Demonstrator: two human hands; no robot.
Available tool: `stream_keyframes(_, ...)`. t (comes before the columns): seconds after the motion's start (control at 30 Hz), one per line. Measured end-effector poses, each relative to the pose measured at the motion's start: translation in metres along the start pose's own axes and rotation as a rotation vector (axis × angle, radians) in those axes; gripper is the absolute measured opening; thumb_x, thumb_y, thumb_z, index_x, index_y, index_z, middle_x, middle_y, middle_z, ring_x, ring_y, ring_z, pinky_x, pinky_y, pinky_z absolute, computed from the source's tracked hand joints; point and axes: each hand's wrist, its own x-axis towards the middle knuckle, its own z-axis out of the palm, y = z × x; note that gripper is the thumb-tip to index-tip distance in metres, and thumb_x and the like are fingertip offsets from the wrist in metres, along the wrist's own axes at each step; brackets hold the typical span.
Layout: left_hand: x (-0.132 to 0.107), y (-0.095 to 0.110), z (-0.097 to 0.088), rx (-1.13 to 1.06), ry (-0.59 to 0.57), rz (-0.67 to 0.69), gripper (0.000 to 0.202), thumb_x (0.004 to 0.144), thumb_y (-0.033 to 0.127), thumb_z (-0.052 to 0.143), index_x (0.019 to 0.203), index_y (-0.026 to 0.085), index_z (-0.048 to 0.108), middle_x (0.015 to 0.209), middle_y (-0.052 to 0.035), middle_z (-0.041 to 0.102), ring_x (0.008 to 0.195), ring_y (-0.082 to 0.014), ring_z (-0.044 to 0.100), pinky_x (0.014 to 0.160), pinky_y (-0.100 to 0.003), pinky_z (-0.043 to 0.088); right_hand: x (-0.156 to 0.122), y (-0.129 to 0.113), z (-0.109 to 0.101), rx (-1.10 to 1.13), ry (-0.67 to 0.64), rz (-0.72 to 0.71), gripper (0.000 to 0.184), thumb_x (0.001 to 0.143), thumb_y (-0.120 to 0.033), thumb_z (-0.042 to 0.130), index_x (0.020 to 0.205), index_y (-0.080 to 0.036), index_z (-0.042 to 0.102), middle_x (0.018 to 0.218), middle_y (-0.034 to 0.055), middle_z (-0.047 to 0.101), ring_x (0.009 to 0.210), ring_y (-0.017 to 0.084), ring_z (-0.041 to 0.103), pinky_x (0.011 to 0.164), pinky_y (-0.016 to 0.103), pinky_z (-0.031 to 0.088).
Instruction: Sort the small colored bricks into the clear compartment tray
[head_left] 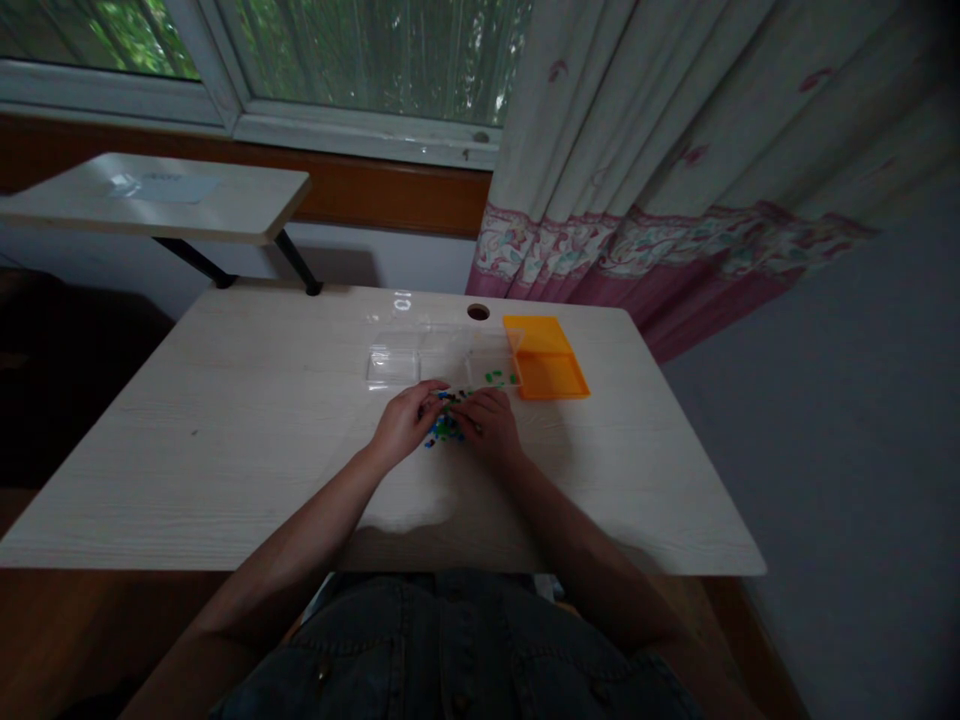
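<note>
Both my hands rest on a pale wooden table [247,430], on either side of a small heap of blue and green beads [445,428]. My left hand [405,420] has its fingers curled and pinched at the heap's top edge. Close beside it, my right hand [491,425] is also curled, fingertips on the beads. What either pinch holds is too small to make out. Just beyond the hands lies a clear plastic compartment box [442,358] with a few green beads [499,377] in its right section. Its orange lid [545,357] lies open to the right.
A round cable hole [478,312] sits at the table's far edge. A smaller raised shelf [161,195] stands at the back left under a window. A patterned curtain [675,170] hangs at the right. My lap in denim is below the near edge.
</note>
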Motion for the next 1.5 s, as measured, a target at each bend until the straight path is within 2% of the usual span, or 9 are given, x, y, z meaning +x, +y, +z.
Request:
stream_keyframes(0.17, 0.001, 0.002, -0.001, 0.058, 0.007, 0.039, 0.028, 0.095, 0.03, 0.054, 0.121, 0.021, 0.062, 0.086, -0.0025, 0.07, 0.084, -0.0183, 0.065, 0.081, -0.03, 0.051, 0.001, 0.001, 0.0, 0.026, 0.045, -0.046, 0.022, 0.094, -0.034, 0.059, 0.093, -0.023, 0.077, 0.079, 0.0045, 0.072, 0.086, 0.019, 0.062, 0.085, 0.036, 0.048)
stream_keyframes(0.4, 0.001, 0.0, -0.002, 0.076, -0.001, 0.026, 0.024, 0.095, 0.028, 0.055, 0.117, 0.021, 0.063, 0.09, -0.0022, 0.073, 0.087, -0.0182, 0.067, 0.083, -0.03, 0.051, 0.003, 0.002, -0.005, 0.044, 0.034, 0.024, 0.018, 0.093, -0.032, 0.06, 0.089, -0.024, 0.076, 0.081, 0.0035, 0.072, 0.087, 0.019, 0.062, 0.088, 0.036, 0.047)
stream_keyframes(0.57, 0.003, 0.001, -0.009, 0.166, 0.035, 0.057, 0.026, 0.095, 0.026, 0.052, 0.117, 0.02, 0.065, 0.088, -0.0043, 0.069, 0.088, -0.0193, 0.063, 0.083, -0.031, 0.051, 0.003, 0.025, -0.02, -0.166, 0.306, 0.263, 0.021, 0.093, -0.036, 0.06, 0.091, -0.023, 0.076, 0.087, 0.0053, 0.071, 0.093, 0.021, 0.059, 0.093, 0.04, 0.043)
stream_keyframes(0.67, 0.003, 0.003, -0.013, 0.19, 0.065, 0.059, 0.027, 0.096, 0.027, 0.05, 0.116, 0.02, 0.066, 0.081, -0.0036, 0.065, 0.083, -0.0189, 0.061, 0.08, -0.031, 0.05, 0.002, 0.041, -0.028, -0.278, 0.402, 0.381, 0.025, 0.093, -0.039, 0.059, 0.09, -0.022, 0.077, 0.096, 0.0086, 0.07, 0.099, 0.025, 0.056, 0.095, 0.044, 0.041)
stream_keyframes(0.87, 0.003, 0.004, -0.015, 0.198, 0.074, 0.057, 0.029, 0.098, 0.033, 0.048, 0.116, 0.02, 0.066, 0.08, -0.0036, 0.063, 0.081, -0.0186, 0.06, 0.077, -0.03, 0.049, 0.0, 0.048, -0.024, -0.283, 0.338, 0.423, 0.03, 0.096, -0.037, 0.051, 0.105, -0.02, 0.075, 0.104, 0.012, 0.067, 0.106, 0.027, 0.053, 0.097, 0.047, 0.04)
stream_keyframes(1.0, 0.003, 0.002, -0.014, 0.189, 0.069, 0.062, 0.028, 0.098, 0.032, 0.048, 0.116, 0.02, 0.066, 0.079, -0.0037, 0.063, 0.082, -0.019, 0.059, 0.077, -0.031, 0.049, 0.0, 0.047, -0.023, -0.253, 0.366, 0.415, 0.03, 0.098, -0.034, 0.049, 0.106, -0.02, 0.075, 0.101, 0.0114, 0.067, 0.104, 0.026, 0.054, 0.097, 0.046, 0.041)
stream_keyframes(1.13, 0.005, 0.0, -0.012, 0.199, 0.02, 0.114, 0.026, 0.097, 0.028, 0.05, 0.114, 0.019, 0.067, 0.08, -0.0042, 0.065, 0.086, -0.0208, 0.059, 0.08, -0.034, 0.048, 0.001, 0.048, -0.023, -0.228, 0.342, 0.395, 0.031, 0.098, -0.035, 0.048, 0.105, -0.02, 0.074, 0.102, 0.0118, 0.067, 0.103, 0.026, 0.054, 0.097, 0.045, 0.041)
stream_keyframes(1.27, 0.006, -0.002, -0.013, 0.249, -0.069, 0.212, 0.021, 0.094, 0.025, 0.053, 0.105, 0.019, 0.07, 0.091, -0.0072, 0.067, 0.092, -0.022, 0.059, 0.088, -0.039, 0.046, 0.001, 0.046, -0.023, -0.215, 0.313, 0.373, 0.03, 0.097, -0.035, 0.049, 0.105, -0.02, 0.074, 0.099, 0.011, 0.068, 0.101, 0.025, 0.055, 0.096, 0.044, 0.041)
stream_keyframes(1.5, 0.004, -0.003, -0.023, 0.333, -0.268, 0.337, 0.021, 0.086, 0.037, 0.068, 0.1, 0.022, 0.072, 0.101, -0.008, 0.065, 0.1, -0.0243, 0.056, 0.09, -0.039, 0.044, 0.002, 0.044, -0.023, -0.217, 0.316, 0.372, 0.029, 0.097, -0.034, 0.051, 0.102, -0.02, 0.075, 0.098, 0.0101, 0.069, 0.099, 0.025, 0.056, 0.093, 0.042, 0.042)
